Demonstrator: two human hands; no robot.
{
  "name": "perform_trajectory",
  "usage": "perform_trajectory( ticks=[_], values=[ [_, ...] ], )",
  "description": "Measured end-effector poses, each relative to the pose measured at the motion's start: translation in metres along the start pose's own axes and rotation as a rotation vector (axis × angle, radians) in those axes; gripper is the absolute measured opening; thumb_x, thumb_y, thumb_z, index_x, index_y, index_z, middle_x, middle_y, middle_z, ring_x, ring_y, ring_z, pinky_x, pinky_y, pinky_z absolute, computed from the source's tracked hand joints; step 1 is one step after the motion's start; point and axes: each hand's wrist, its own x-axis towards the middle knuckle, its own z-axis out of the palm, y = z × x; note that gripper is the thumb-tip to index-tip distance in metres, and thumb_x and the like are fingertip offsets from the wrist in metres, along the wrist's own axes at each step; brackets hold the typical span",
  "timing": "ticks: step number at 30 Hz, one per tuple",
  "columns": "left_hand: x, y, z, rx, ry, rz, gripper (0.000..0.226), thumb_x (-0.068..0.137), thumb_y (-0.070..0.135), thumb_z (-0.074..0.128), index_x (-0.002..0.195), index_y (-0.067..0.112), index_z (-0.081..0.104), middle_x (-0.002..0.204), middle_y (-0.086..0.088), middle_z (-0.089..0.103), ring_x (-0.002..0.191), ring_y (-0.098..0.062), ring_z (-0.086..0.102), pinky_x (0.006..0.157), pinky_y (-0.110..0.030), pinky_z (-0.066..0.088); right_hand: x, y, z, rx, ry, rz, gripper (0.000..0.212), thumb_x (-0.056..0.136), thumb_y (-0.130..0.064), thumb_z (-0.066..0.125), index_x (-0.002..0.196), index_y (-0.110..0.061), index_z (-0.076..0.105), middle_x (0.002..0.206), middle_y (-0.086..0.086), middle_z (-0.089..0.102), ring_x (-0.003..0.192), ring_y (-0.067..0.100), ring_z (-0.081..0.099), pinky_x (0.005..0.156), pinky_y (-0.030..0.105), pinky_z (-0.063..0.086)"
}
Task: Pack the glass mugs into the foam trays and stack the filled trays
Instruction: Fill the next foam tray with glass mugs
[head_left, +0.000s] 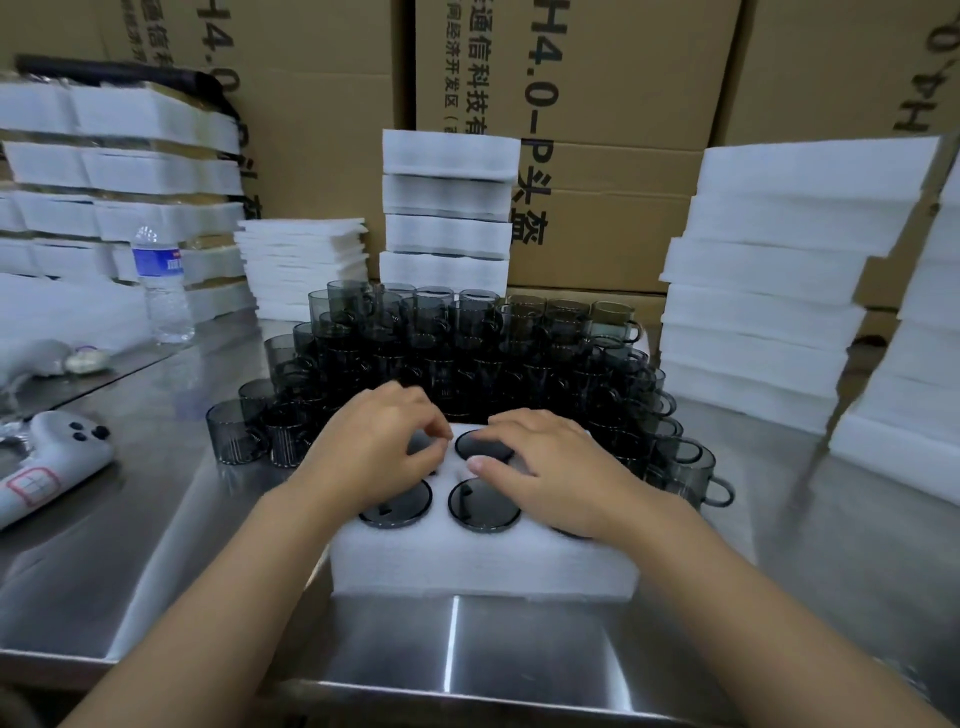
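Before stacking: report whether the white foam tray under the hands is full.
Cannot tell: dark glass mugs fill the visible holes of the white foam tray, but the left hand and right hand cover the rest.

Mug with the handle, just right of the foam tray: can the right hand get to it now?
Probably yes. The mug stands beside the foam tray, close to the right hand, with nothing between them.

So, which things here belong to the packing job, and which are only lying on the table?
For the job: the foam tray at the front, the loose glass mugs behind it, the tray stack at the back, the foam stack on the right.
Lying about: the water bottle, the white handheld device on the left.
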Motion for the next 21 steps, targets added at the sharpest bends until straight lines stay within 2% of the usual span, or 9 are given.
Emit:
perform_trajectory(
  ticks=[3,6,8,10,12,14,17,19,21],
  values=[
    [-0.017,0.01,-0.01,-0.091,-0.024,0.003,0.016,0.087,0.039,0.061,0.09,0.027,0.071,0.086,0.014,0.058,0.084,-0.009,0.056,0.075,-0.032,0.046,-0.022,-0.003,-0.01,0.062,0.015,-0.002,0.051,0.089,-0.066,0.038,0.128,-0.037,0.052,0.126,-0.016,0.048,0.119,0.006,0.04,0.097,0.023,0.03],
    [-0.035,0.02,-0.019,-0.176,-0.139,-0.026,0.044,0.074,0.07,0.045,0.092,0.035,0.066,0.072,0.017,0.054,0.072,0.0,0.053,0.065,-0.016,0.041,-0.045,-0.004,-0.018,-0.051,-0.02,-0.033,0.059,0.079,-0.075,0.037,0.122,-0.039,0.053,0.106,-0.017,0.046,0.104,0.004,0.041,0.088,0.024,0.035],
    [-0.045,0.025,-0.02,-0.127,-0.229,-0.021,0.061,0.065,0.079,0.041,0.109,0.041,0.057,0.068,0.018,0.05,0.073,0.001,0.049,0.072,-0.005,0.031,-0.056,-0.001,-0.02,-0.125,-0.056,-0.061,0.063,0.077,-0.076,0.044,0.13,-0.042,0.045,0.111,-0.015,0.048,0.109,0.007,0.042,0.093,0.023,0.029],
    [-0.057,0.026,-0.018,-0.069,-0.24,-0.02,0.078,0.058,0.085,0.04,0.127,0.049,0.037,0.081,0.026,0.049,0.094,0.001,0.041,0.088,0.001,0.019,-0.064,0.002,-0.019,-0.168,-0.09,-0.081,0.07,0.078,-0.072,0.05,0.139,-0.045,0.032,0.122,-0.015,0.05,0.116,0.007,0.04,0.098,0.021,0.022],
    [-0.063,0.026,-0.016,0.103,-0.195,0.07,0.085,0.059,0.084,0.045,0.134,0.047,0.031,0.088,0.029,0.056,0.096,0.002,0.045,0.092,0.003,0.012,-0.068,0.006,-0.014,-0.202,-0.088,-0.115,0.071,0.082,-0.065,0.051,0.144,-0.047,0.022,0.131,-0.017,0.048,0.121,0.005,0.038,0.103,0.02,0.016],
    [-0.062,0.029,-0.02,0.221,-0.148,0.166,0.082,0.057,0.08,0.051,0.127,0.036,0.047,0.071,0.027,0.061,0.076,0.004,0.061,0.085,-0.005,0.026,-0.069,0.007,-0.009,-0.209,-0.06,-0.139,0.066,0.087,-0.054,0.051,0.145,-0.048,0.019,0.13,-0.017,0.05,0.121,0.004,0.038,0.105,0.018,0.011],
    [-0.063,0.027,-0.02,0.121,-0.184,0.254,0.078,0.051,0.07,0.078,0.119,0.034,0.063,0.068,0.024,0.061,0.068,0.003,0.059,0.075,-0.01,0.035,-0.067,0.007,-0.008,-0.199,-0.033,-0.165,0.061,0.09,-0.045,0.05,0.144,-0.047,0.023,0.123,-0.014,0.055,0.113,0.006,0.042,0.105,0.016,0.01],
    [-0.066,0.028,-0.025,0.102,-0.204,0.266,0.071,0.055,0.064,0.079,0.117,0.036,0.061,0.075,0.027,0.063,0.074,0.007,0.047,0.072,-0.009,0.034,-0.067,0.003,-0.015,-0.198,-0.07,-0.179,0.057,0.088,-0.047,0.048,0.141,-0.049,0.03,0.112,-0.016,0.06,0.101,0.004,0.043,0.103,0.015,0.014],
    [-0.067,0.029,-0.028,0.11,-0.175,0.283,0.065,0.057,0.063,0.07,0.114,0.037,0.054,0.078,0.03,0.063,0.078,0.005,0.041,0.071,-0.009,0.032,-0.066,0.005,-0.033,-0.001,-0.066,-0.106,0.043,0.084,-0.057,0.044,0.127,-0.056,0.045,0.094,-0.021,0.063,0.087,0.0,0.048,0.1,0.018,0.032]
  ],
)
